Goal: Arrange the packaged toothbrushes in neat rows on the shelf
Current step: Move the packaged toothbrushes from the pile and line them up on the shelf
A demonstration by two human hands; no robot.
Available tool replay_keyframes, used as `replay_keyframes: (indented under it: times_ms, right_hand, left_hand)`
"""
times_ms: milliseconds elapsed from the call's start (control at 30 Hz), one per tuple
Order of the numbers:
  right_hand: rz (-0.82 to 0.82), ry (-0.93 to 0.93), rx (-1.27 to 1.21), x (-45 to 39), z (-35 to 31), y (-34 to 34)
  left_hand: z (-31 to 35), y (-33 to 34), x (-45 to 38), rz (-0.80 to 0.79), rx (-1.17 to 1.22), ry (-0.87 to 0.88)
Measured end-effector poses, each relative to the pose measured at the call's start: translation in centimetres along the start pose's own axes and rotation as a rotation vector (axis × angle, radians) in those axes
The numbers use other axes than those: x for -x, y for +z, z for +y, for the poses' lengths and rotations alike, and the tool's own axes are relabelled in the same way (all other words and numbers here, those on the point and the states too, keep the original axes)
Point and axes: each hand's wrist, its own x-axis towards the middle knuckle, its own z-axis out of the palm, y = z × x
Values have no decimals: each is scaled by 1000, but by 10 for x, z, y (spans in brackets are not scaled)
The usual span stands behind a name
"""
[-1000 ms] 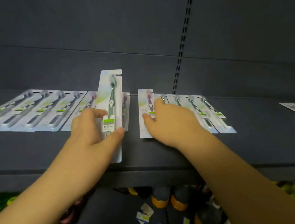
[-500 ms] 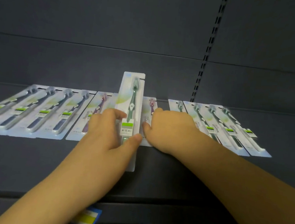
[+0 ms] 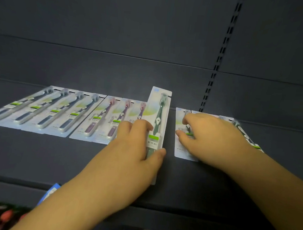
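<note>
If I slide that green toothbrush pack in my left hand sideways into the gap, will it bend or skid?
The green toothbrush pack looks like a flat card with a clear plastic cover, so it is probably fairly stiff and light. Held in the left hand, it keeps straight. On the smooth shelf it would likely skid easily and not roll.

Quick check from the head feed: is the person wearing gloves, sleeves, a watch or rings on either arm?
Nothing worn shows. The left hand and right hand are bare, without gloves, and no rings are visible on the fingers. Both forearms are bare to the frame's edge: no sleeves, watch or bands.
</note>
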Motion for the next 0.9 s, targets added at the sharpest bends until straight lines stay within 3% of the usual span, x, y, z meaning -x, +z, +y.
replay_keyframes:
  times_ms: [167, 367, 500, 667, 900]
  right_hand:
    - [-73, -149, -79, 6, 24, 11]
    - [-92, -164, -129, 12, 27, 27]
    - [-127, -144, -237, 17, 34, 32]
    - [-158, -135, -318, 19, 42, 32]
    - [-159, -159, -278, 20, 49, 32]
  left_hand:
    - [23, 16, -13, 47, -297, 42]
    - [34, 36, -57, 145, -549, 50]
    - [41, 59, -80, 84, -729, 46]
    - [42, 75, -88, -9, -673, 13]
    - [38, 73, -80, -82, -598, 123]
